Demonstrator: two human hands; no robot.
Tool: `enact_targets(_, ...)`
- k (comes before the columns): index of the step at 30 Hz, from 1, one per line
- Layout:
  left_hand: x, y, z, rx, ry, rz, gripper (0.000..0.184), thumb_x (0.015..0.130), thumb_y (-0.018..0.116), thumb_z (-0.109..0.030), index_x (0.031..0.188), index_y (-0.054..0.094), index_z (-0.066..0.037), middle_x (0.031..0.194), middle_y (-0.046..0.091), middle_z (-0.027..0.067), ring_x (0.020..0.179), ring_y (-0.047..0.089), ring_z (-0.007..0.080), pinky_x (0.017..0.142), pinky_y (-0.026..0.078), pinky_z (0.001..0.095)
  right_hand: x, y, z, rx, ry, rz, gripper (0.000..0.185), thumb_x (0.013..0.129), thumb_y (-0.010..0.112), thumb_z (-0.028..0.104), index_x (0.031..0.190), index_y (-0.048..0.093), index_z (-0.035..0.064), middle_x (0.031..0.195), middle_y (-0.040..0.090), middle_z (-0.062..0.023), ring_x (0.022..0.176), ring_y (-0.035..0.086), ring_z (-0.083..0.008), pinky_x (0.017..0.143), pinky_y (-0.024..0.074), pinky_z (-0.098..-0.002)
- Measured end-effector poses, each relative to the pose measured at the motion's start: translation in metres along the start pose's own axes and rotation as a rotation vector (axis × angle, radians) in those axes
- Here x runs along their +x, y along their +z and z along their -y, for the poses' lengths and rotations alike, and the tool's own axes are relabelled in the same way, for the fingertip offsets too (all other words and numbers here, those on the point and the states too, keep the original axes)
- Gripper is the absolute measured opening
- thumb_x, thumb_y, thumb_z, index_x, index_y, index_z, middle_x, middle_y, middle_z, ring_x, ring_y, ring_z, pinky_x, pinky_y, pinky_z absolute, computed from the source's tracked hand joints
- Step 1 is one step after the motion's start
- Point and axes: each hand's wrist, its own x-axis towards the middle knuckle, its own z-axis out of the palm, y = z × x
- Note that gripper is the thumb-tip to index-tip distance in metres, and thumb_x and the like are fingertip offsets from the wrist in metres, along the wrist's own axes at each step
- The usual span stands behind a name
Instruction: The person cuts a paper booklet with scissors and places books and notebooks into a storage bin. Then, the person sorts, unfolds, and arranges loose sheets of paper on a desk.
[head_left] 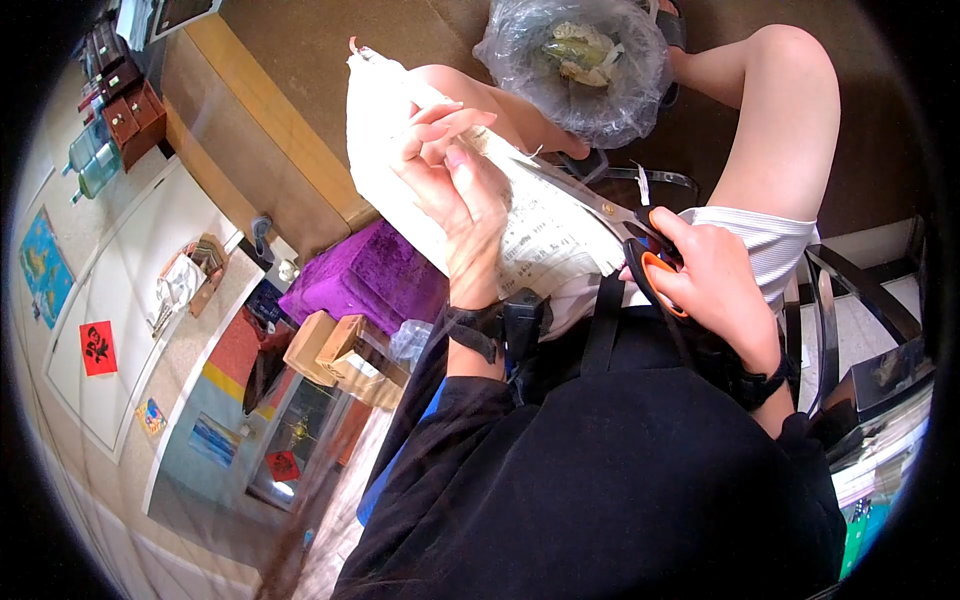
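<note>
My right hand (715, 285) grips scissors (607, 209) by their black and orange handles. Their blades point up and left, along the edge of a pale, cloth-like sheet (555, 235) with rows of faint print. It lies across my lap, and loose threads stick out at its frayed edge. Over the sheet, my left hand (450, 180) has its fingers bent, with thumb and fingertips closed at the edge near the blade tips. Whether the blades are apart around the material is hard to make out.
A bin lined with clear plastic (510, 60) stands on the floor between my feet, with scraps inside. To the left are a purple velvet-covered block (365, 275) and cardboard boxes (345, 355). A black metal chair frame (850, 275) is at the right.
</note>
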Motion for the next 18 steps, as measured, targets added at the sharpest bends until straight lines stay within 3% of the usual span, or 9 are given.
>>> enact_targets(6, -0.001, 0.0012, 0.0022, 0.096, -0.019, -0.016, 0.018, 0.087, 0.036, -0.012, 0.104, 0.033, -0.006, 0.08, 0.066, 0.0171, 0.1, 0.053, 0.0253, 0.101, 0.028, 0.0448, 0.0024, -0.0053, 0.0028, 0.066, 0.025, 0.064, 0.04, 0.078, 0.063, 0.045, 0.088, 0.055, 0.0074, 0.062, 0.059, -0.0171, 0.062, 0.06, -0.036, 0.055, 0.0445, -0.0448)
enact_targets(9, -0.0009, 0.0016, 0.0017, 0.083, -0.028, -0.014, 0.018, 0.087, 0.037, -0.013, 0.104, 0.033, -0.007, 0.08, 0.066, 0.0169, 0.1, 0.053, 0.0251, 0.1, 0.028, 0.0445, 0.0025, -0.0017, 0.0016, 0.065, 0.033, 0.057, 0.04, 0.074, 0.071, 0.041, 0.081, 0.054, 0.0045, 0.062, 0.059, -0.0138, 0.058, 0.059, -0.0316, 0.053, 0.0412, -0.0375)
enact_targets(12, -0.0009, 0.0011, 0.0029, 0.076, -0.021, -0.007, 0.017, 0.088, 0.037, -0.012, 0.104, 0.033, -0.007, 0.08, 0.066, 0.017, 0.101, 0.052, 0.0251, 0.1, 0.028, 0.0444, 0.0023, -0.0037, 0.0024, 0.086, 0.037, 0.075, 0.04, 0.074, 0.07, 0.041, 0.08, 0.054, 0.0047, 0.062, 0.059, -0.0133, 0.058, 0.059, -0.0313, 0.053, 0.0409, -0.0377)
enact_targets(15, -0.0012, 0.002, 0.0014, 0.091, -0.038, -0.01, 0.016, 0.088, 0.037, -0.01, 0.103, 0.033, -0.007, 0.08, 0.066, 0.0171, 0.101, 0.052, 0.0252, 0.101, 0.027, 0.0446, 0.0035, -0.0032, 0.0014, 0.079, 0.036, 0.083, 0.047, 0.076, 0.064, 0.052, 0.085, 0.055, 0.0065, 0.061, 0.059, -0.0181, 0.062, 0.06, -0.0361, 0.056, 0.0442, -0.0444)
enact_targets(18, -0.0009, 0.0017, 0.0004, 0.11, -0.035, -0.008, 0.016, 0.088, 0.038, -0.009, 0.103, 0.033, -0.007, 0.08, 0.066, 0.0169, 0.101, 0.052, 0.0254, 0.103, 0.025, 0.0456, 0.0029, -0.0029, 0.0016, 0.104, 0.022, 0.063, 0.046, 0.077, 0.064, 0.052, 0.085, 0.055, 0.0069, 0.061, 0.059, -0.0177, 0.062, 0.06, -0.036, 0.056, 0.0441, -0.0444)
